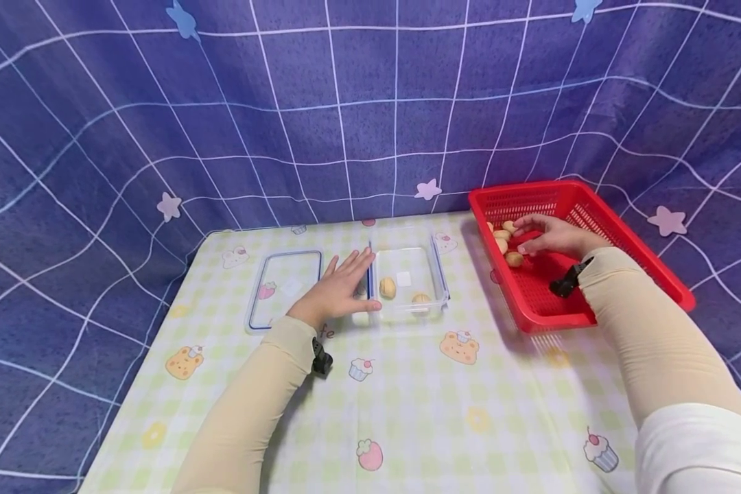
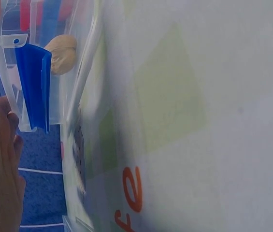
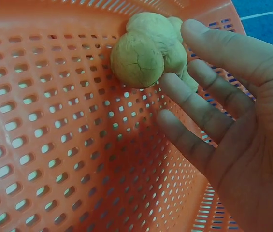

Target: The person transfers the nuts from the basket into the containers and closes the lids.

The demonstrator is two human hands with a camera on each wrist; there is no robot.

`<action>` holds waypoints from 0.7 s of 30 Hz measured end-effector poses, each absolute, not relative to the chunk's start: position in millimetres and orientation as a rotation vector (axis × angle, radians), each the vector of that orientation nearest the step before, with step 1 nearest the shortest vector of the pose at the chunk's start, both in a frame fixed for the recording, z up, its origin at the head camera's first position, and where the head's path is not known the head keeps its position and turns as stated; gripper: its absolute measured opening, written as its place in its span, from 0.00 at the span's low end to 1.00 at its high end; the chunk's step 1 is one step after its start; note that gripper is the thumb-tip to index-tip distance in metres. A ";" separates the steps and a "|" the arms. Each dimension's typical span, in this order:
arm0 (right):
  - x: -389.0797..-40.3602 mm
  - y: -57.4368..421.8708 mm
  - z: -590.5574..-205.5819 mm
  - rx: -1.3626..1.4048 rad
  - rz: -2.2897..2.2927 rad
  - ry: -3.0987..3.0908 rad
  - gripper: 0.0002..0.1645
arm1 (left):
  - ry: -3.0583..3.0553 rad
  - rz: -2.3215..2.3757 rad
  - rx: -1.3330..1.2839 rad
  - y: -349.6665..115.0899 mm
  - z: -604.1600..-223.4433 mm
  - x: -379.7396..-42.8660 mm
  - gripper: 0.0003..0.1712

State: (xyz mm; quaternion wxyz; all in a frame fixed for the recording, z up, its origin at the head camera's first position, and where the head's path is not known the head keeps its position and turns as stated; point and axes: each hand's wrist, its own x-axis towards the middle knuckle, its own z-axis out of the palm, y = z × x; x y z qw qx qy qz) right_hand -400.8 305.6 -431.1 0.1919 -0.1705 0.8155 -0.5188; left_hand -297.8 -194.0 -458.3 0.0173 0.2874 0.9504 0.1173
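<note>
In the head view a clear plastic food container (image 1: 404, 314) holds two walnuts, one walnut (image 1: 387, 287) toward its left and the other seen through its front wall. My left hand (image 1: 339, 288) lies along the container's left side, fingers straight and spread. The left wrist view shows the container's blue latch flap (image 2: 35, 87) hanging beside those fingers. Over on the right, a red plastic basket (image 1: 546, 278) has several walnuts (image 3: 137, 59) bunched at one side. My right hand (image 1: 552, 237) is inside the basket with loosely bent fingers close to the walnuts, and its palm holds nothing.
A clear lid with a blue seal (image 1: 289, 254) lies flat to the left of the container. The table has a checkered cloth (image 1: 420, 412) with printed cartoons. Behind it hangs a dark blue curtain (image 1: 370, 123) with white lines and stars.
</note>
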 end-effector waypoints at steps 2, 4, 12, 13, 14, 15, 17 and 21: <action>-402.4 305.9 -432.4 -0.480 -1.432 2.297 0.37 | 2.953 0.361 0.891 -194.2 -458.9 -297.4 0.69; -403.5 306.1 -433.7 -0.479 -1.420 2.284 0.37 | 2.952 0.363 0.887 -194.4 -458.8 -296.9 0.69; -401.5 304.1 -437.5 -0.483 -1.382 2.214 0.36 | 2.954 0.366 0.885 -194.7 -461.1 -297.8 0.71; -401.7 303.6 -437.7 -0.484 -1.381 2.212 0.36 | 2.953 0.369 0.884 -194.6 -460.6 -297.3 0.71; -401.7 303.1 -437.8 -0.482 -1.381 2.211 0.35 | 2.951 0.368 0.879 -194.6 -460.3 -297.0 0.71; -402.3 303.0 -438.2 -0.481 -1.379 2.213 0.35 | 2.950 0.372 0.880 -194.5 -459.7 -296.8 0.71; -402.7 302.7 -438.1 -0.488 -1.377 2.225 0.35 | 2.949 0.364 0.876 -194.4 -458.8 -296.3 0.70; -404.3 304.2 -437.8 -0.477 -1.399 2.269 0.34 | 2.950 0.365 0.876 -194.1 -456.5 -295.2 0.70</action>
